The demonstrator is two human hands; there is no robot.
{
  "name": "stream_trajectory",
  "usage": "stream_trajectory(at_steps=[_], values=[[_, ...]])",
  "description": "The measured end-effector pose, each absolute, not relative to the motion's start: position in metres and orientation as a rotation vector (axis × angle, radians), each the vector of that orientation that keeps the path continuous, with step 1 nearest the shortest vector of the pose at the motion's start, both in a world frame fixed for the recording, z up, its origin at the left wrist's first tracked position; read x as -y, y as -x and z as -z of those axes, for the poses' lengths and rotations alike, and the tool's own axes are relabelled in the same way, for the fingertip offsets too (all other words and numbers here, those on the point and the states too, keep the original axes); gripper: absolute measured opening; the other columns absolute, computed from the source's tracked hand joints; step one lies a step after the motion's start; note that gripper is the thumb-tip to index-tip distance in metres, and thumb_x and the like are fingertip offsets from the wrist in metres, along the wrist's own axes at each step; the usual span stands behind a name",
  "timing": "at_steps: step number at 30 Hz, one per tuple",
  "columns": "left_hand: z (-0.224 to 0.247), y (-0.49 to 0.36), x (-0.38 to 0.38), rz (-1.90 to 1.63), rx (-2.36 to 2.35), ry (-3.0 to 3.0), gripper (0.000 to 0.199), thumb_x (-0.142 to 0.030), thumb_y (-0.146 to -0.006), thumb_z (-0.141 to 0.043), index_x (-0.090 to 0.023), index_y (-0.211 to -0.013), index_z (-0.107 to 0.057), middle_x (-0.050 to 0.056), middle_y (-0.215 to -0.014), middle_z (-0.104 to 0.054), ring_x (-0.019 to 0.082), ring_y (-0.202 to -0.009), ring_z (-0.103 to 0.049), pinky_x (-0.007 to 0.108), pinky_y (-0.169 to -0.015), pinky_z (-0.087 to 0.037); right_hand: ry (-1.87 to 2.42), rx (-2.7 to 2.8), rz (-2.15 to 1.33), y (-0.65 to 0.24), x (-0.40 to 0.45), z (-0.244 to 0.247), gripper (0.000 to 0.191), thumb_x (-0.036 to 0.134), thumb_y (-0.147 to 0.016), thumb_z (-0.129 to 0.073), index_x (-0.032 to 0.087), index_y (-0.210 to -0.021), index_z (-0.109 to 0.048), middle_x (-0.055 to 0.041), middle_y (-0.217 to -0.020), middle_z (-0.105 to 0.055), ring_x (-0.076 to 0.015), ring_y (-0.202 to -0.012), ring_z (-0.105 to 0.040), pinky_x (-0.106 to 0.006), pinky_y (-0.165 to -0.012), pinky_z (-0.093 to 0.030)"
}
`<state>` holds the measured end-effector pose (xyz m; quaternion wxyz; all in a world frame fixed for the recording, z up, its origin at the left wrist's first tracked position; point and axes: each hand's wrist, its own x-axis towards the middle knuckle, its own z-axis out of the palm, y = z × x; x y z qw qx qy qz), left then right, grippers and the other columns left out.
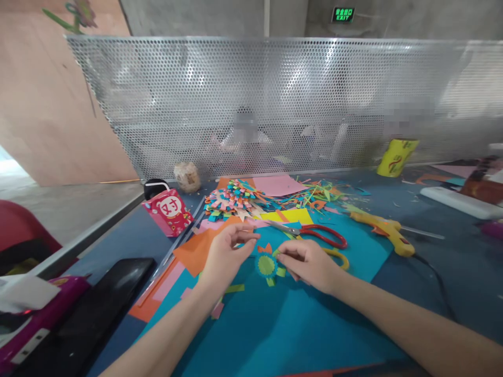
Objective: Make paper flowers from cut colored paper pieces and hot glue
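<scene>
Between my hands is a small paper flower [266,266] with a green centre, a blue fringed ring, and orange and green tabs round its edge. My right hand [306,264] pinches it at its right side with thumb and forefinger. Left of the flower, my left hand [231,248] has its fingers apart and holds nothing. Beneath both hands lies a large blue paper sheet [275,335]. Red-handled scissors [322,234] rest just beyond my right hand, and a yellow handle loop [340,257] shows partly behind that hand.
Paper scraps [314,196] and a fringed paper pile [236,201] lie ahead. A yellow glue gun [383,230] with its cord is at right. A pink drink carton [171,212] and a black tablet-like slab [90,314] are at left. A perforated metal screen [236,94] stands behind.
</scene>
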<state>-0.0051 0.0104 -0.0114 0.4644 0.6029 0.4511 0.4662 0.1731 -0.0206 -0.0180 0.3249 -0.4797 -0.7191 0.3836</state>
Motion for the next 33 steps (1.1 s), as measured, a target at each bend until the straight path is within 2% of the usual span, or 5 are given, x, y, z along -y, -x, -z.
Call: stream_trajectory(at_steps=[5, 11, 19, 25, 33], values=[[0.009, 0.005, -0.012, -1.146, -1.191, -1.492, 0.03, -0.025, -0.062, -0.068, -0.014, -0.087, -0.057, 0.007, -0.077, -0.069, 0.02, -0.076, -0.063, 0.027, -0.066, -0.046, 1.281, 1.94, -0.903, -0.177, 0.016, 0.02, 0.018, 0.027, -0.082, -0.041, 0.017, -0.069, -0.051, 0.006, -0.047, -0.044, -0.0071, -0.042, -0.044, -0.018, -0.042, -0.032], [0.007, 0.011, -0.018, -1.218, -1.218, -1.416, 0.036, -0.032, -0.057, -0.073, -0.015, -0.086, -0.058, 0.004, -0.072, -0.068, 0.017, -0.071, -0.063, 0.024, -0.064, -0.045, 1.329, 2.138, -0.464, -0.184, 0.018, 0.012, 0.014, 0.023, -0.079, -0.044, 0.018, -0.071, -0.055, 0.0044, -0.054, -0.048, -0.0086, -0.051, -0.044, -0.02, -0.047, -0.026], [0.006, 0.015, -0.028, -1.274, -1.296, -1.276, 0.04, -0.037, -0.05, -0.077, -0.014, -0.08, -0.062, 0.002, -0.064, -0.064, 0.012, -0.056, -0.056, 0.021, -0.052, -0.042, 1.406, 2.244, -0.246, -0.188, 0.021, 0.007, 0.016, 0.025, -0.08, -0.044, 0.02, -0.072, -0.057, 0.002, -0.057, -0.056, -0.0104, -0.051, -0.049, -0.022, -0.046, -0.021], [-0.013, 0.045, -0.081, -1.227, -1.688, -1.769, 0.036, -0.044, -0.066, -0.06, -0.016, -0.088, -0.057, 0.005, -0.079, -0.066, 0.017, -0.069, -0.061, 0.025, -0.058, -0.044, 1.551, 2.214, -0.24, -0.19, 0.018, 0.003, 0.022, 0.029, -0.081, -0.043, 0.021, -0.096, -0.058, -0.0043, -0.077, -0.067, -0.0194, -0.067, -0.062, -0.024, -0.049, -0.027], [-0.009, 0.046, -0.15, -1.084, -1.949, -1.962, 0.037, -0.026, -0.058, -0.065, -0.016, -0.092, -0.055, 0.005, -0.073, -0.066, 0.027, -0.084, -0.061, 0.032, -0.075, -0.043, 1.575, 2.227, -0.246, -0.192, 0.018, -0.003, 0.022, 0.029, -0.082, -0.042, 0.021, -0.096, -0.057, -0.0045, -0.075, -0.068, -0.0211, -0.066, -0.063, -0.025, -0.048, -0.027]])
